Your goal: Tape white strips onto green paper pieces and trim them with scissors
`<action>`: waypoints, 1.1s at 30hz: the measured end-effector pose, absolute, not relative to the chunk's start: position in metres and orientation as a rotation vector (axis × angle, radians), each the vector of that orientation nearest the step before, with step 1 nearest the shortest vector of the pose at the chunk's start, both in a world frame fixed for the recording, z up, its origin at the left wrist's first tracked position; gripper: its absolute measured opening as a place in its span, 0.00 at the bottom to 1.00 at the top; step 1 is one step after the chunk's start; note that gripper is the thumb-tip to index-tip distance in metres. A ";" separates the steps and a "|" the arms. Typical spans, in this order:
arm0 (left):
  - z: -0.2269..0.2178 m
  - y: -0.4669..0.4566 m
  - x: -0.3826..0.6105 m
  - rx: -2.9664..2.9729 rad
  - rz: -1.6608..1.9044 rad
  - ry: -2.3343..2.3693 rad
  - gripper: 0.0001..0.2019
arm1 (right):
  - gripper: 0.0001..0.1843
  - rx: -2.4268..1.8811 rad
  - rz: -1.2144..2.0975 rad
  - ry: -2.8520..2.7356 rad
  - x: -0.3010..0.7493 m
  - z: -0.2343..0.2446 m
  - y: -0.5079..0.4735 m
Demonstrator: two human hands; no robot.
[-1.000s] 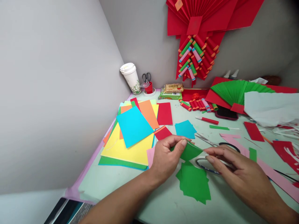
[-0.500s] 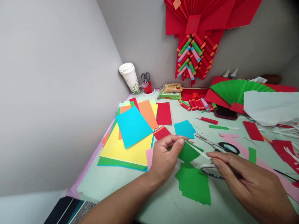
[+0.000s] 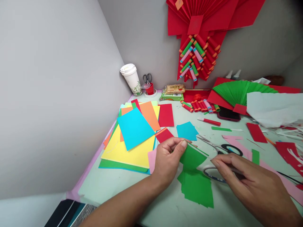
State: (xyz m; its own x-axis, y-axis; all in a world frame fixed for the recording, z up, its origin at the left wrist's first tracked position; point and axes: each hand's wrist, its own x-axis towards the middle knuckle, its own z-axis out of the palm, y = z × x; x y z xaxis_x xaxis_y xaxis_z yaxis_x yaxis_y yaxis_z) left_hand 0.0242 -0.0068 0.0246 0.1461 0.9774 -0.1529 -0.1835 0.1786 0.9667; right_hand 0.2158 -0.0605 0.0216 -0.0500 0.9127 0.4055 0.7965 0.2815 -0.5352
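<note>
Right hand [image 3: 251, 186] has dropped onto tape roll [image 3: 213, 178]; white strip gone from view. Left hand [image 3: 168, 159] grip pinches green paper piece [image 3: 193, 157], thumb on top, just above desk [image 3: 113, 186]. Right grip curled, possibly pinching tape; can't tell, roll half hidden.

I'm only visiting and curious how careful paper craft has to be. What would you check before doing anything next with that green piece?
1. Left hand has a grip on the green paper piece, with thumb and fingers pinching its left corner: ok.
2. Right hand rests over the tape roll; whether its fingers pinch anything: cannot tell.
3. Scissors lie flat beyond the right hand, untouched: ok.
4. Green stack lies flat on the table, just below the held piece: ok.
5. Any tape already stuck on the held piece: cannot tell.
</note>
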 end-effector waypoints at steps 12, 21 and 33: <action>0.020 -0.006 0.025 0.938 1.077 1.033 0.14 | 0.13 -1.588 0.332 -1.919 0.223 0.016 -0.059; 0.018 -0.006 0.026 0.867 1.065 1.035 0.14 | 0.13 -1.582 0.408 -1.886 0.226 0.011 -0.057; 0.023 -0.007 0.024 0.830 1.020 0.882 0.14 | 0.12 -1.523 0.689 -1.720 0.221 0.012 -0.058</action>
